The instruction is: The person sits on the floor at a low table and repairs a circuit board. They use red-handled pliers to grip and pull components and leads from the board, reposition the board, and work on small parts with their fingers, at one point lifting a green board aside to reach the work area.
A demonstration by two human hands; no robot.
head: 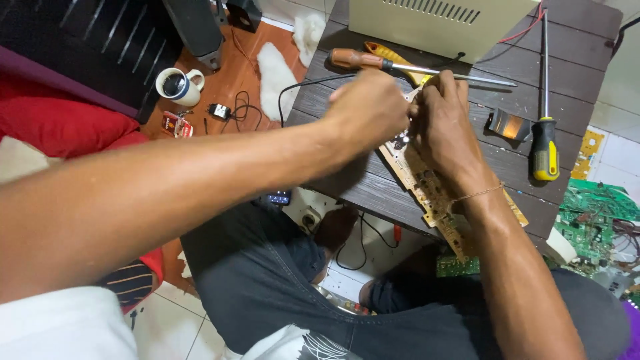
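Note:
A long beige circuit board [427, 190] lies tilted on a dark wooden table [580, 73], its lower end hanging past the near edge. My right hand [443, 123] presses down on the board's upper part, fingers curled over it. My left hand [367, 110] is closed right beside it, fingertips pinched at the board's top end; what it pinches is hidden. An orange-handled screwdriver [360, 60] lies just beyond both hands.
A yellow-and-black screwdriver [544, 143] and a small metal part [510, 125] lie at the right. A beige vented case [433, 23] stands at the table's back. A mug [175, 85] and cables sit on the floor left; green boards [593, 220] lie at right.

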